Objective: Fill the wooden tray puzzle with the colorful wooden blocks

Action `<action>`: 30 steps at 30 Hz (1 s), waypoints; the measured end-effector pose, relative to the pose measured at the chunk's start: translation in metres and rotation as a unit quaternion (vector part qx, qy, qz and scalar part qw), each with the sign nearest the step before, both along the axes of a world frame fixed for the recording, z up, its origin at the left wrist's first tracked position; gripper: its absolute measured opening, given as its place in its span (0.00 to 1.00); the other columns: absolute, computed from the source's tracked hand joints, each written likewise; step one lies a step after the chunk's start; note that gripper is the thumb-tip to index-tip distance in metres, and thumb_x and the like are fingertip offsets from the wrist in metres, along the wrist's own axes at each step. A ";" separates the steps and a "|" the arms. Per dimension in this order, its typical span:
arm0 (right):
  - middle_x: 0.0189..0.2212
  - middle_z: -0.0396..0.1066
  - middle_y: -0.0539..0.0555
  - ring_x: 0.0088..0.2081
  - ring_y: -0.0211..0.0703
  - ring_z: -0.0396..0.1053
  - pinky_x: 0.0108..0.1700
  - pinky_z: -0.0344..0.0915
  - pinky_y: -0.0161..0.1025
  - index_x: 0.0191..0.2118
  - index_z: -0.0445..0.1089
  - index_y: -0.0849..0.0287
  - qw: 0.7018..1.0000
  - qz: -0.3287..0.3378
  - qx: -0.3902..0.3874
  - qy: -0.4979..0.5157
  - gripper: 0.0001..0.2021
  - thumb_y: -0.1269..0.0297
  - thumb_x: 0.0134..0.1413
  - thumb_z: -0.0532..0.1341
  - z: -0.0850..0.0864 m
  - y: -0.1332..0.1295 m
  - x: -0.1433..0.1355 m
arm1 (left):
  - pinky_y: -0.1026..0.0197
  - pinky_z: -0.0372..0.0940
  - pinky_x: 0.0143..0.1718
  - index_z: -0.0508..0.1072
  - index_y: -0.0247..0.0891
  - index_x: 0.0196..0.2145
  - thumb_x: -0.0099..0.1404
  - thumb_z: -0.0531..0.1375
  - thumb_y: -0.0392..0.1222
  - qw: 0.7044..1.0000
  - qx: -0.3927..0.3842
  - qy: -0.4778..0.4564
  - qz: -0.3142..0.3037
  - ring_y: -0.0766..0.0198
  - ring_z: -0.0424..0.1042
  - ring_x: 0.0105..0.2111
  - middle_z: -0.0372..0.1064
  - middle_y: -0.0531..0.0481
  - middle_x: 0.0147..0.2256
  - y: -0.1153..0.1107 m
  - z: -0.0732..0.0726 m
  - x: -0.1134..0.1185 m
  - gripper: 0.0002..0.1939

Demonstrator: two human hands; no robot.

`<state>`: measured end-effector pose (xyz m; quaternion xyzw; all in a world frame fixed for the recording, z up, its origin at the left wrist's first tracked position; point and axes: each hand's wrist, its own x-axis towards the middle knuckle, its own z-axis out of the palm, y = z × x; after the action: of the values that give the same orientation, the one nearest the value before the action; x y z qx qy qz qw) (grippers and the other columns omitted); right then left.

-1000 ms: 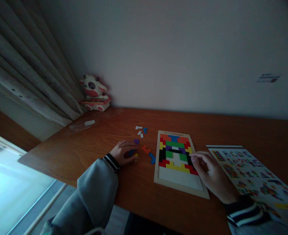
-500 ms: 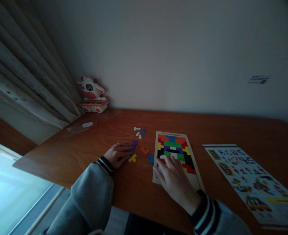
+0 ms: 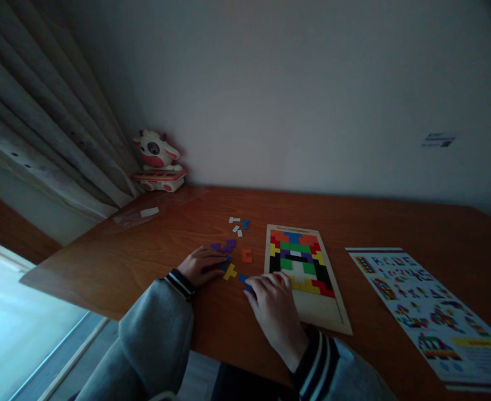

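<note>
My left hand [image 3: 201, 266] rests on the table with its fingers stretched out, the tips at a blue puzzle piece [image 3: 227, 260] that they partly cover. Just right of those fingertips lies a yellow piece [image 3: 229, 272]. My right hand [image 3: 272, 306] is at the near left edge of a wooden puzzle board [image 3: 322, 312], thumb and fingers closed around a blue piece [image 3: 242, 277], which is partly hidden. Coloured pieces fill the upper part of the board, with a pale gap among them; its lower strip is bare wood. An orange piece [image 3: 247, 255] lies left of the board.
Purple pieces [image 3: 229, 244], small white pieces [image 3: 234, 220] and another blue piece [image 3: 246, 224] lie farther back. A printed pattern sheet [image 3: 421, 301] is on the right. A cow toy with a keyboard [image 3: 159, 161] stands in the back left corner, beside a curtain [image 3: 40, 106].
My right hand has moved left off the board's middle to the blue piece, which has shifted left. The orange piece has turned. My left hand has stayed nearly in place, with more purple showing.
</note>
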<state>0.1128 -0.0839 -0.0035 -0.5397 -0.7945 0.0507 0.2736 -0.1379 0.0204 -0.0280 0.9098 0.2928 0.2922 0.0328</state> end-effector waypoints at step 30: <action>0.44 0.78 0.52 0.47 0.47 0.75 0.52 0.71 0.51 0.47 0.75 0.51 0.991 0.110 -0.016 0.074 0.11 0.63 0.59 0.62 -0.010 0.040 0.140 | 0.54 0.69 0.49 0.73 0.40 0.51 0.67 0.60 0.50 0.992 -0.024 -0.073 -0.103 0.58 0.74 0.46 0.74 0.44 0.49 0.004 0.022 0.148 0.17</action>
<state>0.2530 -0.0437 -0.0137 -0.4479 -0.8261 0.1330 0.3152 0.0103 0.0239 -0.0064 0.9103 0.2011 0.3460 0.1057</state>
